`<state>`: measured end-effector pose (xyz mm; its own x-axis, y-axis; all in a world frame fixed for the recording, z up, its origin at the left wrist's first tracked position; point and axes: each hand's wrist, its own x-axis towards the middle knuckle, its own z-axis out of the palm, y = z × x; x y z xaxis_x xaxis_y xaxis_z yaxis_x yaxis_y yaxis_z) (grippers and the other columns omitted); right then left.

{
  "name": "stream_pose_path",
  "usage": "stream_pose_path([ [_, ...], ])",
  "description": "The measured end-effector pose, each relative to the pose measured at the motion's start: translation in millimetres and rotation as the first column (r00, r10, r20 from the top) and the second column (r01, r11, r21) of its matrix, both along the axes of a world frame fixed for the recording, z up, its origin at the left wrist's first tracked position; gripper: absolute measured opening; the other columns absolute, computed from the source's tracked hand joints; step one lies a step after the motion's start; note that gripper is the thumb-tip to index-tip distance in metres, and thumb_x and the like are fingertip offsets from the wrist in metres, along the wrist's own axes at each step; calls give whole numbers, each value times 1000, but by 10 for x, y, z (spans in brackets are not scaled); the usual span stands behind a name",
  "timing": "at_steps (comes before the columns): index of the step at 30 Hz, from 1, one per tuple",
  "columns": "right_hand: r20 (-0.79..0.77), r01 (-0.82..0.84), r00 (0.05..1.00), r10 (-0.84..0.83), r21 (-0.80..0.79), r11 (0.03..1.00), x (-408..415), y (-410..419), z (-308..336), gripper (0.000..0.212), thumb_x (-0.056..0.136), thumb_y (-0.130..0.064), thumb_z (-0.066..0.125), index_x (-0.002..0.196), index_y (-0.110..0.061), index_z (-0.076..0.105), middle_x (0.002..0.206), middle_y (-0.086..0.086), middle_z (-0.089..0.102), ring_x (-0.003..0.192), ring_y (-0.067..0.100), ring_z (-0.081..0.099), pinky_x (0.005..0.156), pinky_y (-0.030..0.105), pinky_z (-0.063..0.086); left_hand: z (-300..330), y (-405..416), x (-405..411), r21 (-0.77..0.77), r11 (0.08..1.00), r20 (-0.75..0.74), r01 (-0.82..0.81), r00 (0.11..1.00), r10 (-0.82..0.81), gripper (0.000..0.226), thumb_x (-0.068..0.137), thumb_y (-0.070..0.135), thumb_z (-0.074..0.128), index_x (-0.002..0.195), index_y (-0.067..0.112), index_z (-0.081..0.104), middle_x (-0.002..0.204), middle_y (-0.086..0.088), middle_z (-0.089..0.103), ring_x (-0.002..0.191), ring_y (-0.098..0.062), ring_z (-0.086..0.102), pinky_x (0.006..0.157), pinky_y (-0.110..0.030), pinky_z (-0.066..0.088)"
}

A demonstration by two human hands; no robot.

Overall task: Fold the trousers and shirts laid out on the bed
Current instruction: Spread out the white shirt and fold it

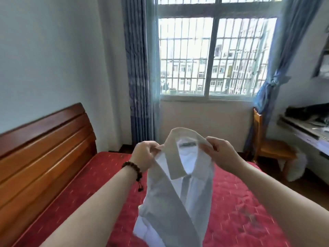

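Pinching the shirt (179, 179) by its shoulders, left hand (145, 154) and right hand (220, 154) hold it above the bed (249, 202) — uneven grip could skew the fold — creases likely.

White shirt (178, 189), red flecked bedspread (240, 202), blue curtains (140, 68), reddish-brown wooden headboard (44, 148)

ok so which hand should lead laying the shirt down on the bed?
Neither clearly. The left hand and right hand each pinch the shirt beside the collar, level, and it hangs over the bed. Slight edge to the left: the longer front panel hangs on its side.
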<state>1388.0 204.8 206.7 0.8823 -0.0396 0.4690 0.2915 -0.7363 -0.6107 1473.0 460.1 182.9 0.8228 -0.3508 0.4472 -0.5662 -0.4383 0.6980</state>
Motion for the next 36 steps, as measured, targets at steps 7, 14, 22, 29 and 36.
stream_pose_path([
  [7, 141, 3, 990, 8, -81, 997, -140, -55, 785, 39, 94, -23, 59, 65, -2, 43, 58, 1, 37, 55, 10, 32, 53, 24, 27, 678, 132, 1, -143, 967, -41, 211, 975, -218, 32, 91, 5, 62, 62, 19, 65, 59, 9, 55, 56, -3, 46, 55, -17, 41],
  [14, 67, 21, 997, -32, 148, 989, -200, -51, 883, 34, 92, -17, 61, 64, -1, 49, 57, 0, 39, 53, 10, 34, 50, 21, 28, 723, 96, -36, -298, 911, -382, 285, 839, -387, 25, 96, 2, 53, 78, 10, 69, 74, -6, 61, 63, -12, 55, 60, -23, 49],
  [22, 62, 114, 985, -159, 454, 884, -70, 229, 628, 41, 95, -25, 57, 74, 10, 50, 65, 10, 42, 60, 18, 38, 55, 31, 32, 450, -405, -345, -543, 840, -559, -1, 746, -360, 30, 94, 21, 41, 72, 6, 56, 72, -13, 51, 65, -24, 48, 59, -30, 40],
  [29, -12, 8, 1000, 1, 699, 715, -100, 186, 645, 37, 93, -33, 61, 80, 2, 62, 67, 12, 54, 60, 21, 50, 59, 35, 44, 580, -374, -332, -403, 881, -468, 247, 772, -430, 42, 71, 42, 80, 98, 11, 72, 102, -15, 73, 92, -30, 70, 91, -51, 53],
  [36, -141, -258, 803, 580, 794, 550, -278, -250, 747, 67, 65, -51, 79, 106, 0, 63, 90, 12, 70, 80, 22, 68, 77, 37, 59, 756, -163, -232, -643, 661, -386, 387, 582, -716, 46, 64, 30, 89, 101, 7, 73, 100, -13, 71, 88, -24, 70, 78, -37, 58],
])
